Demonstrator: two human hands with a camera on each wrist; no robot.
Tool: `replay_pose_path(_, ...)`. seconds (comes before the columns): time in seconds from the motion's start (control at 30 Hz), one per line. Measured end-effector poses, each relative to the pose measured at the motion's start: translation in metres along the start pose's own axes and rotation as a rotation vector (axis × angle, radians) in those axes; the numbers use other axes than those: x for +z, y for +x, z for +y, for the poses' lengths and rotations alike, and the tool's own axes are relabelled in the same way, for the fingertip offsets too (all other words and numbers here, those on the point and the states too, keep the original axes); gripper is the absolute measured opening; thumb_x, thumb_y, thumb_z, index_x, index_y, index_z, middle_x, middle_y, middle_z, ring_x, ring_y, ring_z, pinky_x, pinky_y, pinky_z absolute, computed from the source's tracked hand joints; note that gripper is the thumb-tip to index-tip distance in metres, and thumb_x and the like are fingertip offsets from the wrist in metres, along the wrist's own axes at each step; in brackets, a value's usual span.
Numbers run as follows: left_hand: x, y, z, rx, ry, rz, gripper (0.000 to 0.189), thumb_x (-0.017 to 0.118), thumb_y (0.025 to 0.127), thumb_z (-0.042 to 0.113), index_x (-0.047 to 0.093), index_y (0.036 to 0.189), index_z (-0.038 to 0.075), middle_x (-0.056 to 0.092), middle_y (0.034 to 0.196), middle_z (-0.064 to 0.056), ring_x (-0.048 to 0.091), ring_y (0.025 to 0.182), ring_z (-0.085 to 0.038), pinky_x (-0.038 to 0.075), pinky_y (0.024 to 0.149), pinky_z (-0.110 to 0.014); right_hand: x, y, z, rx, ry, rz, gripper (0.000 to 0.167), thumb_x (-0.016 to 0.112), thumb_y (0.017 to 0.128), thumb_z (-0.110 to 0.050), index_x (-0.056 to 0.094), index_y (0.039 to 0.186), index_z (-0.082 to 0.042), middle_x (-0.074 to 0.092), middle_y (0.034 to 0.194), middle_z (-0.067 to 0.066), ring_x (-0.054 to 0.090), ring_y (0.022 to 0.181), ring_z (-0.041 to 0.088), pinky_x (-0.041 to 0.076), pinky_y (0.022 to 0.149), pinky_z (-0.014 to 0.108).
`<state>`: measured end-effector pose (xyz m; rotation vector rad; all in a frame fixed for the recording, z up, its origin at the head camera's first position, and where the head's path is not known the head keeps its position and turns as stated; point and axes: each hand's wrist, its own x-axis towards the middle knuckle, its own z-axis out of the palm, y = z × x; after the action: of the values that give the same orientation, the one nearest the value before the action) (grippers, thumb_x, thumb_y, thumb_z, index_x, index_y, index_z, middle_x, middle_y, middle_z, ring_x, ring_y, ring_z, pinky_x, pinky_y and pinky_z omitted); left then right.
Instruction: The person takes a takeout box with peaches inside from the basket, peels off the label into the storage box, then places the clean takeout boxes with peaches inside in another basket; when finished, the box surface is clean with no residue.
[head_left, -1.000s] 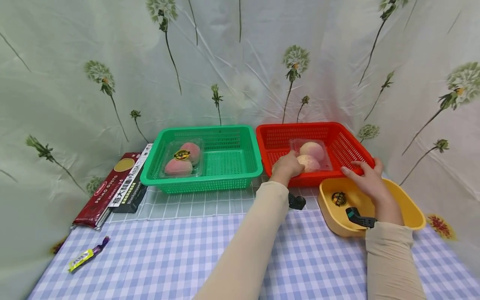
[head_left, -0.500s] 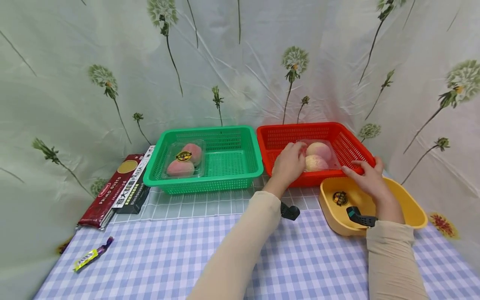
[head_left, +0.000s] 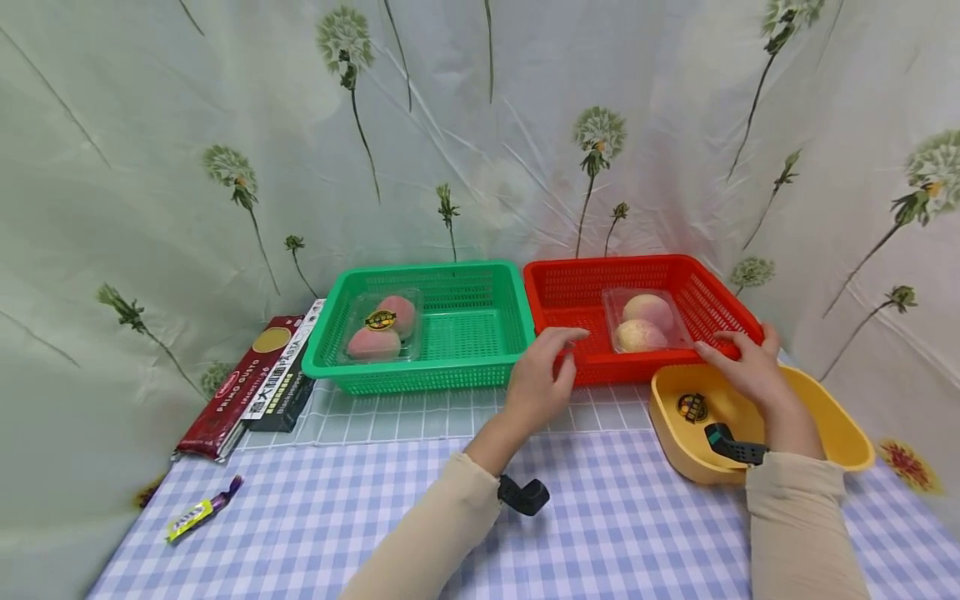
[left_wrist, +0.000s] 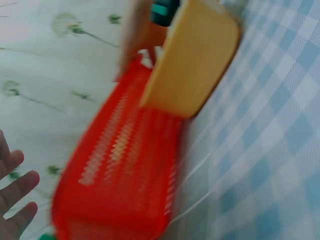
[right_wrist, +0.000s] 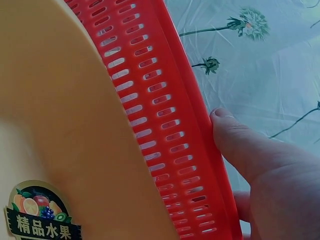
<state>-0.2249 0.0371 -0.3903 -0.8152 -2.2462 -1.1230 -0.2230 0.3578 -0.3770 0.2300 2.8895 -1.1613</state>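
Note:
My left hand (head_left: 542, 377) hovers in front of the gap between the two baskets, its fingers loosely bent and holding nothing. In the left wrist view, spread fingertips (left_wrist: 25, 187) show at the left edge, apart from the red basket (left_wrist: 115, 160). My right hand (head_left: 750, 371) grips the front right corner of the red basket (head_left: 570, 271), its thumb against the rim in the right wrist view. Inside that basket, toward the right, lies a clear plastic pack with two pale peaches (head_left: 647, 312). Below the right wrist stands a yellow bin (head_left: 840, 433) with a black-and-gold fruit sticker (head_left: 692, 407).
A green basket (head_left: 472, 329) on the left holds a clear pack of two pink peaches (head_left: 375, 342). Farther left lie a red spaghetti packet (head_left: 236, 387) and a black-and-white pasta box (head_left: 285, 375). A yellow-and-purple wrapped candy (head_left: 202, 510) rests on the checked cloth.
My left hand has let go of the peach pack in the red basket and drawn back toward the left. The pack sits farther right in the basket. My right hand stays at the corner.

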Motion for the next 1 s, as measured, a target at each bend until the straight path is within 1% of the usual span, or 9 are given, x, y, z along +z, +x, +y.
replay_pose_path(0.03, -0.007, -0.003, -0.002, 0.009, -0.018, 0.02, 0.037, 0.056, 0.092, 0.002, 0.064, 0.126, 0.014, 0.067, 0.121, -0.001, 0.064, 0.102, -0.015, 0.054, 0.078, -0.02, 0.0, 0.0, 0.001, 0.003, -0.002, -0.002, 0.088, 0.045, 0.098, -0.06, 0.027, 0.149, 0.009, -0.037, 0.154, 0.03, -0.006, 0.14, 0.067, 0.027, 0.101, 0.079)
replay_pose_path(0.13, -0.031, -0.009, -0.008, 0.029, -0.061, 0.07, 0.037, 0.054, 0.092, -0.002, 0.063, 0.126, 0.01, 0.066, 0.12, -0.004, 0.063, 0.102, -0.019, 0.056, 0.077, -0.031, 0.001, -0.001, 0.003, 0.014, 0.002, -0.004, 0.089, 0.045, 0.098, -0.061, 0.027, 0.15, 0.008, -0.038, 0.154, 0.03, -0.006, 0.14, 0.066, 0.028, 0.101, 0.079)
replay_pose_path(0.27, -0.062, -0.017, -0.019, 0.001, -0.069, 0.131, 0.037, 0.055, 0.092, -0.003, 0.064, 0.126, 0.007, 0.065, 0.122, -0.007, 0.062, 0.106, -0.021, 0.055, 0.09, -0.042, 0.003, -0.002, 0.004, 0.028, 0.018, -0.008, 0.088, 0.045, 0.098, -0.061, 0.026, 0.151, 0.007, -0.039, 0.153, 0.029, -0.005, 0.14, 0.066, 0.031, 0.101, 0.078)
replay_pose_path(0.43, -0.092, -0.027, -0.037, -0.048, -0.031, 0.197, 0.035, 0.056, 0.093, -0.002, 0.064, 0.126, 0.005, 0.065, 0.121, -0.01, 0.062, 0.108, -0.025, 0.052, 0.093, -0.045, 0.001, -0.002, 0.004, 0.02, 0.017, 0.0, 0.087, 0.045, 0.098, -0.059, 0.026, 0.151, 0.007, -0.039, 0.154, 0.029, -0.005, 0.14, 0.067, 0.031, 0.1, 0.078)
replay_pose_path(0.57, -0.113, -0.029, -0.052, -0.081, -0.03, 0.248, 0.033, 0.055, 0.095, -0.002, 0.063, 0.126, 0.006, 0.064, 0.123, -0.013, 0.062, 0.11, -0.029, 0.05, 0.096, -0.047, -0.002, -0.004, 0.003, 0.012, -0.015, 0.016, 0.086, 0.044, 0.098, -0.06, 0.029, 0.15, 0.007, -0.035, 0.155, 0.031, -0.01, 0.138, 0.068, 0.022, 0.102, 0.081)
replay_pose_path(0.63, -0.122, -0.031, -0.061, -0.118, -0.025, 0.276, 0.033, 0.055, 0.095, -0.002, 0.064, 0.126, 0.006, 0.064, 0.123, -0.014, 0.062, 0.111, -0.03, 0.049, 0.098, -0.048, -0.001, -0.006, 0.002, 0.006, -0.026, 0.025, 0.086, 0.045, 0.098, -0.061, 0.03, 0.149, 0.006, -0.033, 0.155, 0.033, -0.012, 0.137, 0.069, 0.017, 0.103, 0.081)
replay_pose_path(0.73, -0.136, -0.034, -0.074, -0.175, -0.001, 0.327, 0.032, 0.055, 0.095, -0.004, 0.064, 0.124, 0.003, 0.063, 0.122, -0.019, 0.061, 0.11, -0.035, 0.048, 0.098, -0.052, 0.0, -0.006, -0.001, -0.012, -0.054, 0.056, 0.085, 0.046, 0.098, -0.059, 0.03, 0.148, 0.008, -0.027, 0.156, 0.037, -0.015, 0.138, 0.067, 0.011, 0.104, 0.082)
replay_pose_path(0.93, -0.165, -0.041, -0.095, -0.316, 0.133, 0.451, 0.032, 0.055, 0.092, -0.002, 0.066, 0.122, 0.002, 0.062, 0.122, -0.022, 0.058, 0.112, -0.038, 0.045, 0.094, -0.05, 0.002, -0.006, -0.015, -0.021, -0.095, 0.18, 0.078, 0.05, 0.099, -0.05, 0.03, 0.15, 0.006, -0.019, 0.159, 0.035, -0.015, 0.143, 0.059, 0.006, 0.107, 0.08)
replay_pose_path(1.0, -0.176, -0.044, -0.101, -0.386, 0.178, 0.483, 0.032, 0.055, 0.093, 0.0, 0.065, 0.123, 0.003, 0.061, 0.123, -0.022, 0.057, 0.114, -0.036, 0.045, 0.095, -0.051, 0.003, -0.006, -0.021, -0.04, -0.095, 0.217, 0.072, 0.05, 0.1, -0.046, 0.034, 0.148, 0.005, -0.015, 0.16, 0.034, -0.013, 0.144, 0.058, 0.004, 0.109, 0.079)
